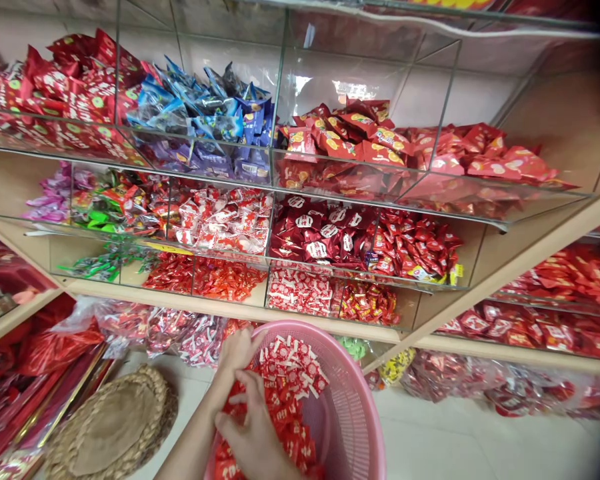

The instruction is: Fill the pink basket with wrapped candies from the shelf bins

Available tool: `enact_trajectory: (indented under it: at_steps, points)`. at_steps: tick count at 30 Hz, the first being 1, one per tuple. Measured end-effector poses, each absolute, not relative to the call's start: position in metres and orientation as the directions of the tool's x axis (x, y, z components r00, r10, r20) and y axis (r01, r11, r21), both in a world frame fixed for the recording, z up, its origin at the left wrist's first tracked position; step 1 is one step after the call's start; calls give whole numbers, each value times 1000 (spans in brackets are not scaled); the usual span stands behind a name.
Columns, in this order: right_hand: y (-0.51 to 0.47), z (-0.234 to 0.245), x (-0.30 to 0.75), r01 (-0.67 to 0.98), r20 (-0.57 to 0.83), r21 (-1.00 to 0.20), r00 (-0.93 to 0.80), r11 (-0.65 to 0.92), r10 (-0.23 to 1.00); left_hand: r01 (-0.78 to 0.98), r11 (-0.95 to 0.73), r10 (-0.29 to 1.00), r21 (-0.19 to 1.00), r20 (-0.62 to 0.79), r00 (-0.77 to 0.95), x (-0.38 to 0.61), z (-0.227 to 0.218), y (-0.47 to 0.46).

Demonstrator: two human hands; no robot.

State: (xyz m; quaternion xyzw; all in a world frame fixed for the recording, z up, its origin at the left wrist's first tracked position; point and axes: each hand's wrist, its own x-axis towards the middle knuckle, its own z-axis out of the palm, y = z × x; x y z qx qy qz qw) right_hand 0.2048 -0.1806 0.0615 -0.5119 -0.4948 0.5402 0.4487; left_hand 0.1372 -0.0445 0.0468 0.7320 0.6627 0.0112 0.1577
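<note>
A pink plastic basket (373,427) stands below the shelves, holding red wrapped candies (285,413) and a heap of red-and-white wrapped candies (293,363). My left hand (237,350) is at its far left rim, fingers closed over the edge. Over the candies, on the basket's left side, is my right hand (253,413). Its thumb and forefinger are bent and apart, close to my left wrist, and I see nothing between them. Its other fingers are partly hidden.
Clear-walled shelf bins ahead hold blue packets (200,107), orange-printed red packets (360,133), dark red packets (325,230) and red-and-white candies (300,291). A woven straw stool (110,420) is at left. Bagged goods (455,373) lie under the shelves on the tiled floor (430,440).
</note>
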Motion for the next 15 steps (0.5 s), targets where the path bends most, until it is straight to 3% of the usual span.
enact_trajectory:
  at_steps: [6,15]
  points:
    - [-192,54,192,-48,-196,-978,-82,-201,977,970,-68,979,234,-172,110,136,48,-47]
    - [-215,38,177,53,-117,-992,-42,-114,992,973,-56,976,224,-192,101,139,52,-47]
